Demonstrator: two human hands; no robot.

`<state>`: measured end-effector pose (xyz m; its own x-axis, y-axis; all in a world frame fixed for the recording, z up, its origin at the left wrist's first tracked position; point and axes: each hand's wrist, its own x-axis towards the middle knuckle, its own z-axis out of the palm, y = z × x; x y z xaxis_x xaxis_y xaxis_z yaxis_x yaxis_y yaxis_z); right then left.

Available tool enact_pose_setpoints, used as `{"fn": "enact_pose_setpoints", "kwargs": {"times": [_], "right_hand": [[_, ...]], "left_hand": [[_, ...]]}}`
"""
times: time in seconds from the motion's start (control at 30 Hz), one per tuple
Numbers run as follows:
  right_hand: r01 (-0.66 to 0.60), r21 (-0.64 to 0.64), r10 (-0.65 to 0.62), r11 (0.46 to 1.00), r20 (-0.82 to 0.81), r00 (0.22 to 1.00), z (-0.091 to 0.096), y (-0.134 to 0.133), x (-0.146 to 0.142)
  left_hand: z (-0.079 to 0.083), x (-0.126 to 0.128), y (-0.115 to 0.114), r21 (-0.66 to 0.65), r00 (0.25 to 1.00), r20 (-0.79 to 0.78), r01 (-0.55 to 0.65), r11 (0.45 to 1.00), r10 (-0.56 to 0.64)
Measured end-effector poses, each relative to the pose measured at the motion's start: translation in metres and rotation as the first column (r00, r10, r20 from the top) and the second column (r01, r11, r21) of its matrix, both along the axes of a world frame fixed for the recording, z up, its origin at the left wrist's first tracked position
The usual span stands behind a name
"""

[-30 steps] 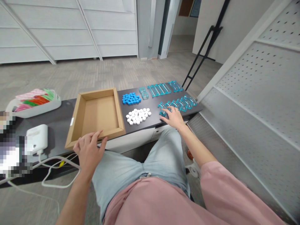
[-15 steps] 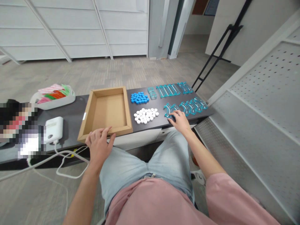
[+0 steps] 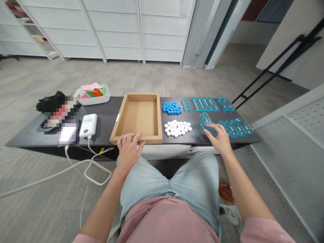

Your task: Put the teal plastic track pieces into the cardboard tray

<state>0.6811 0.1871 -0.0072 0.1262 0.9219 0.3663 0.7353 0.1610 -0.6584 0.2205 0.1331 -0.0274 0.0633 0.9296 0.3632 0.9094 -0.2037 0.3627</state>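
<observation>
Currently left hand [image 3: 129, 148] flat, gripping nothing, on cardboard tray [image 3: 138, 116] rim; right hand [image 3: 219, 137] fingers spread, touching curved blue pieces [image 3: 234, 126]. Risk: sweeping them off tabletop [image 3: 106, 114] edge.

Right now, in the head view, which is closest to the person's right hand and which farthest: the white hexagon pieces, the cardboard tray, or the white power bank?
From the right hand:
1. White hexagon pieces, just to its left on the table.
2. Cardboard tray, further left, under the left hand.
3. White power bank, farthest, well to the left beyond the tray.
</observation>
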Motion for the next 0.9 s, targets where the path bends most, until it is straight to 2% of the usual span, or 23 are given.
{"fn": "enact_pose_setpoints", "kwargs": {"times": [0.1, 0.2, 0.33, 0.4, 0.47, 0.57, 0.63, 0.7, 0.8, 0.9], "right_hand": [[-0.063, 0.048, 0.063, 0.997, -0.005, 0.998, 0.017, 0.016, -0.025], [-0.188, 0.1, 0.188, 0.977, 0.013, 0.982, 0.033, 0.044, -0.067], [-0.439, 0.095, 0.431, 0.893, 0.1, 0.897, 0.044, 0.1, -0.153], [-0.546, 0.039, 0.535, 0.837, 0.152, 0.831, 0.043, 0.131, -0.2], [-0.599, -0.044, 0.593, 0.799, 0.216, 0.775, 0.037, 0.161, -0.243], [-0.543, -0.239, 0.593, 0.805, 0.356, 0.722, 0.027, 0.192, -0.287], [-0.443, -0.378, 0.58, 0.813, 0.462, 0.671, 0.023, 0.202, -0.301], [-0.347, -0.46, 0.569, 0.817, 0.552, 0.609, 0.02, 0.205, -0.306], [-0.261, -0.477, 0.537, 0.839, 0.646, 0.543, 0.017, 0.205, -0.306], [-0.235, -0.443, 0.496, 0.865, 0.683, 0.536, 0.014, 0.203, -0.306]], "left_hand": [[0.0, 0.002, -0.001, 0.008, 1.0, 0.012, 0.001, 1.0, -0.001], [0.0, 0.006, -0.003, 0.017, 1.0, 0.012, -0.008, 1.0, 0.008], [0.002, 0.011, -0.004, 0.06, 1.0, 0.004, -0.017, 0.998, 0.017], [0.003, 0.012, -0.004, 0.071, 1.0, 0.004, -0.017, 0.997, 0.017], [0.003, 0.012, -0.003, 0.083, 1.0, 0.014, -0.012, 0.996, 0.011], [0.0, 0.013, -0.002, 0.128, 0.999, 0.037, -0.007, 0.992, 0.002], [-0.003, 0.014, 0.0, 0.116, 1.0, 0.027, -0.012, 0.993, 0.009], [-0.005, 0.015, 0.001, 0.037, 0.999, -0.028, -0.022, 0.999, 0.023], [-0.003, 0.016, 0.001, -0.101, 0.994, -0.109, -0.032, 0.994, 0.021], [0.001, 0.018, 0.002, -0.143, 0.996, -0.092, -0.03, 0.989, 0.016]]}}
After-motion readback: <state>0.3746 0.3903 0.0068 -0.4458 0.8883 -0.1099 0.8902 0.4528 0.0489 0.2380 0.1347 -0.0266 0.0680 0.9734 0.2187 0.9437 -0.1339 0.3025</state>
